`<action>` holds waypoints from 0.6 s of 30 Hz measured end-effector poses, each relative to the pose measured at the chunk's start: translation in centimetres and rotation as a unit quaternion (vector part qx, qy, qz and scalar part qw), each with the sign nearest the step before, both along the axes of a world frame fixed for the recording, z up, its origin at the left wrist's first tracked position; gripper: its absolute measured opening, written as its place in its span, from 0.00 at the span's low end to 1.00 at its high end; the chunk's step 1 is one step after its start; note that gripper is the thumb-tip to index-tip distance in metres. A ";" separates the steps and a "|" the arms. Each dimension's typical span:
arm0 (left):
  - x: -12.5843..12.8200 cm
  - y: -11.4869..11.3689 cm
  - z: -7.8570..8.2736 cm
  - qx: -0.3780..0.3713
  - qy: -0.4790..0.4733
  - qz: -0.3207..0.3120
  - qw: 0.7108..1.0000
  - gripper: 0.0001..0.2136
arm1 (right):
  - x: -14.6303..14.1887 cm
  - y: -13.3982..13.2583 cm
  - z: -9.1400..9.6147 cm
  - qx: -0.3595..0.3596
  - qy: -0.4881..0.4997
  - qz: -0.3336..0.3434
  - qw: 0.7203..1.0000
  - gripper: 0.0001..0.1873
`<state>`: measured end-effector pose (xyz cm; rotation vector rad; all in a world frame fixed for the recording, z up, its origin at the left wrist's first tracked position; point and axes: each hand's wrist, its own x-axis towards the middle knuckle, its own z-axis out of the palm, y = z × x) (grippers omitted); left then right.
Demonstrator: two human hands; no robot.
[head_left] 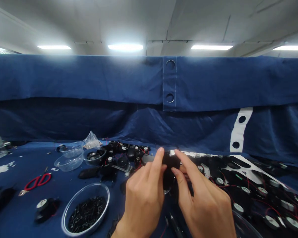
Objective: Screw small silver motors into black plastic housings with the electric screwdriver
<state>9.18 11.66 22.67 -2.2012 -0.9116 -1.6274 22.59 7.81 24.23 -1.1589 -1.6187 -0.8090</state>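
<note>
Near the middle of the view, my left hand (145,193) and my right hand (201,195) hold a black part (171,165) between their fingertips. The part looks like dark plastic; its exact kind is hard to make out, since the fingers cover much of it. Both hands are closed on its sides, index fingers along the top edge. Below the hands lies a dark pen-like tool (175,226) on the blue cloth. A clear bowl (106,198) of small black pieces stands left of my left hand.
Red-handled scissors (43,179) and a black part with a silver disc (42,205) lie at left. Clear bowls (68,162) stand behind. Black parts with red wires (245,190) crowd the right side on a white sheet. A blue curtain (101,79) hangs at the back.
</note>
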 end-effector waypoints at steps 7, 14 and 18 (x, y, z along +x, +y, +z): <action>-0.2 -0.5 0.2 -0.001 -0.001 0.012 1.000 0.27 | -0.1 -0.3 0.3 0.003 -0.012 -0.003 1.000 0.22; -0.1 -0.8 0.6 -0.006 -0.002 0.028 1.000 0.22 | 0.1 -0.7 0.4 0.005 -0.016 -0.023 1.000 0.20; -0.2 -0.7 0.7 -0.018 0.014 0.026 0.999 0.25 | 0.2 -0.5 0.3 0.015 -0.028 -0.020 0.999 0.20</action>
